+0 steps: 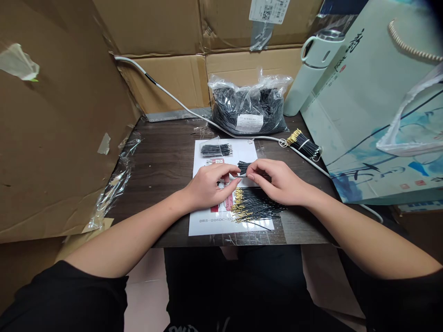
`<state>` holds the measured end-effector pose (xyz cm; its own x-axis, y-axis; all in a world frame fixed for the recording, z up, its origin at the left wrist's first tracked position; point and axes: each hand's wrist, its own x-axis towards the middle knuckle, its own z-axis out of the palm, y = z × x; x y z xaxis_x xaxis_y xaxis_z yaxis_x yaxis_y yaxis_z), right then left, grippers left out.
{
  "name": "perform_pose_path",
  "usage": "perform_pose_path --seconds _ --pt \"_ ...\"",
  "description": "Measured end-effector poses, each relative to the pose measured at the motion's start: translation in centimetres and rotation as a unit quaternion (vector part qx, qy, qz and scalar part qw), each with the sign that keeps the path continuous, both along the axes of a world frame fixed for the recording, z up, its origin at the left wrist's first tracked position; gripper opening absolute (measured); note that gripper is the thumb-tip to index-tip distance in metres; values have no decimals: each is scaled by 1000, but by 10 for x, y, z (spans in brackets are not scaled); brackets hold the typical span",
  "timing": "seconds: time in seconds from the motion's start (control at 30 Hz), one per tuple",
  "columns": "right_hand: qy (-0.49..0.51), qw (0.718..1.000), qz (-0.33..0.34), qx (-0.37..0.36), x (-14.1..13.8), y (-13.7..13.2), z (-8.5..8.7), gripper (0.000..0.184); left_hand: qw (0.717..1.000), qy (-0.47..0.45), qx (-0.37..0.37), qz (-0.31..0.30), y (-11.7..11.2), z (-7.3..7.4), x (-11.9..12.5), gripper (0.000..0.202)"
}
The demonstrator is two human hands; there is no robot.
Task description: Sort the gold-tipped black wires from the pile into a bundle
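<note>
Fingertips of my left hand [212,183] and my right hand [275,179] meet in pinches over a white printed sheet [199,221]. Between them runs a thin black wire [243,176], with its ends hidden in the fingers. Just below my hands lies a loose pile of black wires [258,203] with gold-coloured terminals at their left ends. Behind the fingertips is a small heap of short black pieces [244,166], partly covered by my right hand. Farther back on the sheet, a clear bag [217,148] holds black pieces with silvery tips.
A large clear bag [249,108] of black parts stands at the back by cardboard walls [166,83]. To the right are a tied wire bundle [305,144], a pale green bottle [308,76] and a paper gift bag [367,106]. A white cable [180,107] crosses the dark table [166,152].
</note>
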<state>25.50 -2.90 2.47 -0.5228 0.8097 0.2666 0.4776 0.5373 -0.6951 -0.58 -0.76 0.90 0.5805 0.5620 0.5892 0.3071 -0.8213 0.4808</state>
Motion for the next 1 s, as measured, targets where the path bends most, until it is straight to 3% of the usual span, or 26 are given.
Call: perform_pose_path --seconds 0.73,0.9,1.0 --pt "1 1000 -3 -15 0 0 1 18 1000 6 1 -11 0 0 1 3" --pt "-11 1000 -10 12 4 3 0 16 999 32 -3 10 7 4 -4 5" --pt "-22 999 -13 25 6 5 -1 15 998 65 -2 -9 16 9 -9 6"
